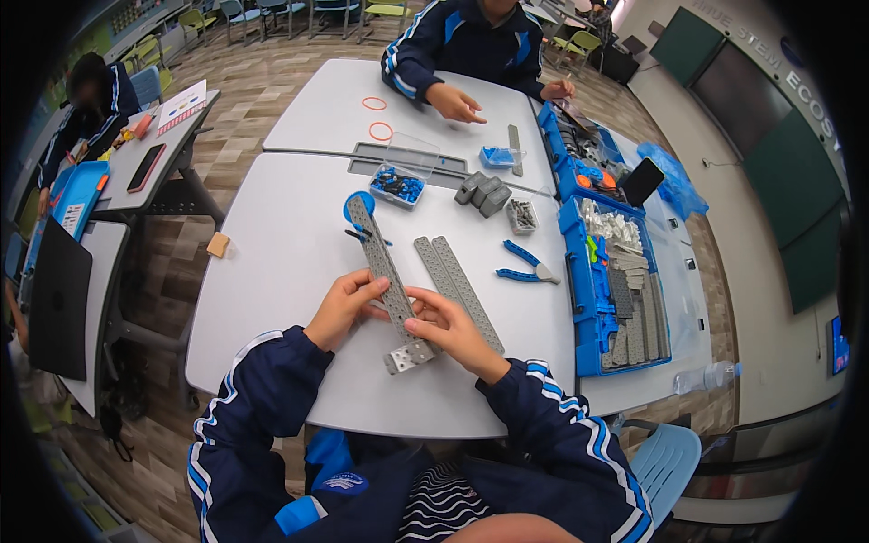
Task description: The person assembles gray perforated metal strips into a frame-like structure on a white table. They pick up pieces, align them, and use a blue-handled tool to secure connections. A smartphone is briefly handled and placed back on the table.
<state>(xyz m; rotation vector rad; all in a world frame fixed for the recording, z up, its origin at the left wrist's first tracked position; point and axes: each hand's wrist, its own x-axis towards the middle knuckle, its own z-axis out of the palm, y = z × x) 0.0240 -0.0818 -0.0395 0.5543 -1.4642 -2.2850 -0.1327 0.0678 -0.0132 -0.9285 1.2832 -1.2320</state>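
Observation:
A long grey perforated beam [384, 261] is tilted above the table, held between my two hands. My left hand [348, 306] pinches its left side near the middle. My right hand [451, 329] grips it lower down, thumb on top. At the near end a short grey perforated bracket [409, 357] sits across the beam. Dark blue pins [356, 235] stick out near the far end, by a blue round piece [359, 206]. Two more grey perforated beams [460, 291] lie side by side, right of my hands. Blue-handled pliers [527, 264] rest farther right.
A clear box of blue and black pins [398, 185], grey blocks [482, 193] and a box of small grey parts [521, 215] stand beyond. Blue cases of parts [588, 299] line the right side. A co-worker's hand [455, 102] reaches over the far table. A bottle [706, 378] lies at right.

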